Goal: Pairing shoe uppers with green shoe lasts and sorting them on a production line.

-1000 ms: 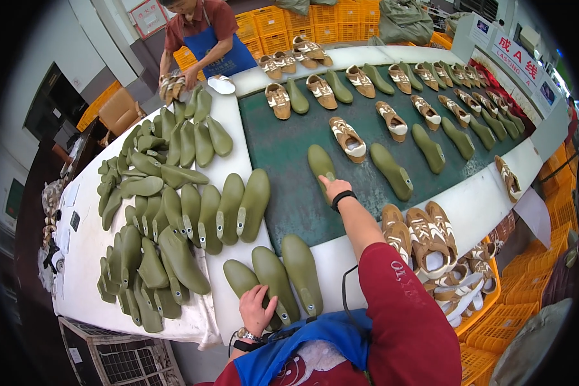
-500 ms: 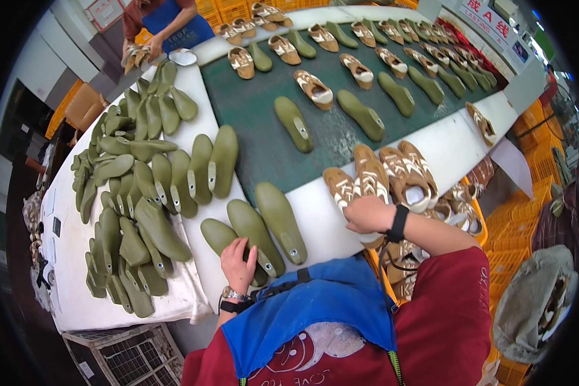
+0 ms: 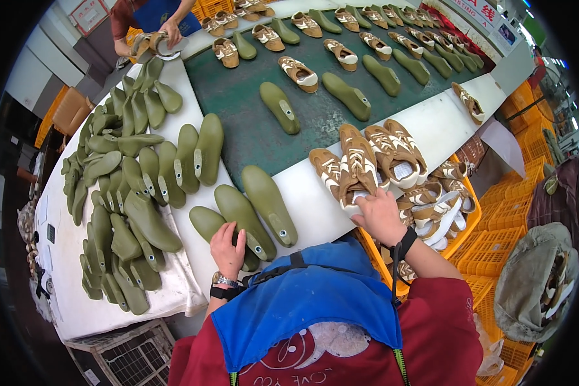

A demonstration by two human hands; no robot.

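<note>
My left hand point(image 3: 228, 249) has its fingers curled over the leftmost of three green shoe lasts near the table's front edge. That shoe last point(image 3: 206, 222) lies partly under the hand, beside the middle last point(image 3: 238, 209) and the right one point(image 3: 262, 193). Farther right, my right hand point(image 3: 379, 217) has its thumb and fingers at the heel opening of a brown shoe with white trim point(image 3: 359, 157). Another brown shoe point(image 3: 326, 168) stands close on its left, and a pair of similar shoes point(image 3: 392, 151) on its right. All these shoes point away from me.
Many green lasts point(image 3: 151, 222) are heaped on the white table at left. Shoes and lasts stand in rows on a green belt point(image 3: 238, 116). A yellow crate point(image 3: 473, 219) of shoes sits at right. At far left, another person's hands point(image 3: 167, 35) hold shoes.
My right hand has turned and drawn back toward the shoe's heel, its fingers now showing there. My left hand stays at the same last. The whole view has shifted slightly.
</note>
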